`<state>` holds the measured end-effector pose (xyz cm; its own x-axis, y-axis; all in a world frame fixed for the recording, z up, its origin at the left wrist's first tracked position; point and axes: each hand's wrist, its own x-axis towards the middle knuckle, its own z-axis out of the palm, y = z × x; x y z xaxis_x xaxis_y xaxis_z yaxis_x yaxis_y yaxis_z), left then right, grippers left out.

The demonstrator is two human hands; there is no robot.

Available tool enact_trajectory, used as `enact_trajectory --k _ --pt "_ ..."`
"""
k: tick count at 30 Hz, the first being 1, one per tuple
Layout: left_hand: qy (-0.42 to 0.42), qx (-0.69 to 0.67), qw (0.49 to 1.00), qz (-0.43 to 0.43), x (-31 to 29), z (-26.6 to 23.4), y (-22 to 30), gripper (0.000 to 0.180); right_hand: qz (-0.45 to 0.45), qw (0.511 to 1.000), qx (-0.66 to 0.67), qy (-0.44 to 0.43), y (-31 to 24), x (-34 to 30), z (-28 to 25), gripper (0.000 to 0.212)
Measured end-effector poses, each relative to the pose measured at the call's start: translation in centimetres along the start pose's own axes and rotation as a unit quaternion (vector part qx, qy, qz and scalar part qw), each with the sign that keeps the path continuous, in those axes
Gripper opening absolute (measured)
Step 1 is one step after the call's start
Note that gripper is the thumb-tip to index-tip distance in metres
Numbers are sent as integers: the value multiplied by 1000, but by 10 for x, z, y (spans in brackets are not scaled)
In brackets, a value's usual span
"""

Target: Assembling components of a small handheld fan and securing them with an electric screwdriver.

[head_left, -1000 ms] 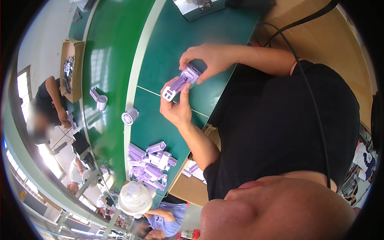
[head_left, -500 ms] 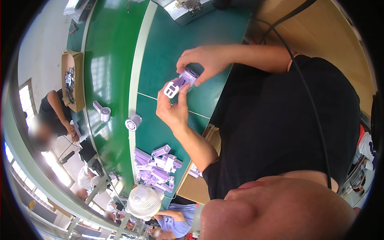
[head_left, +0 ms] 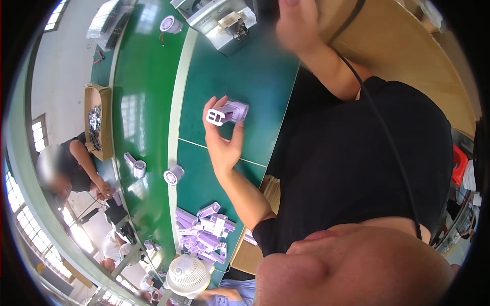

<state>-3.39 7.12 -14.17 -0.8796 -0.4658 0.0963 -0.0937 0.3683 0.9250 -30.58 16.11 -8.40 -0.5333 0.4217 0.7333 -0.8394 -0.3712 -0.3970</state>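
My left hand (head_left: pixel 223 148) holds a lilac plastic housing (head_left: pixel 236 110) above the green worktable (head_left: pixel 204 158). Its thumb lies along one side and the fingers wrap the other. The housing looks hollow, and a white end with slots faces outward. My right hand (head_left: pixel 297 24) is away from it at the top edge of the view, close to a dark object. That hand is blurred and partly cut off, so its fingers do not show clearly. A grey metal fixture (head_left: pixel 232 28) with a clamp-like top sits nearby on the table.
A pile of lilac housings (head_left: pixel 204 232) lies beside a white fan (head_left: pixel 188 275). One round lilac part (head_left: pixel 174 175) stands at the table's pale edge. A green belt (head_left: pixel 145 102) carries more parts. Beyond it, a person works near a cardboard box (head_left: pixel 98 122). A black cable (head_left: pixel 377 112) hangs close to me.
My right hand has let go of the lilac housing and moved up to the top edge of the view. My left hand still holds the housing. The whole view has shifted slightly.
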Motion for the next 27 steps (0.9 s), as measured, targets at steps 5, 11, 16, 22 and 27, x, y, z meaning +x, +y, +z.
enact_trajectory --k 5,11,16,22,27 --pt "-14 -83 995 59 10 19 -7 62 376 868 118 -303 -8 23 -32 68" --pt "35 -105 993 -40 15 29 -5 62 334 879 172 -293 -42 47 -1 72" --pt "57 -116 991 -39 15 35 -3 58 292 876 253 -289 -38 51 25 74" --pt "70 -124 989 -42 14 32 -5 59 277 877 231 -316 -30 38 32 70" --pt "83 -122 989 -31 13 33 -7 57 295 868 217 -334 -25 36 35 64"
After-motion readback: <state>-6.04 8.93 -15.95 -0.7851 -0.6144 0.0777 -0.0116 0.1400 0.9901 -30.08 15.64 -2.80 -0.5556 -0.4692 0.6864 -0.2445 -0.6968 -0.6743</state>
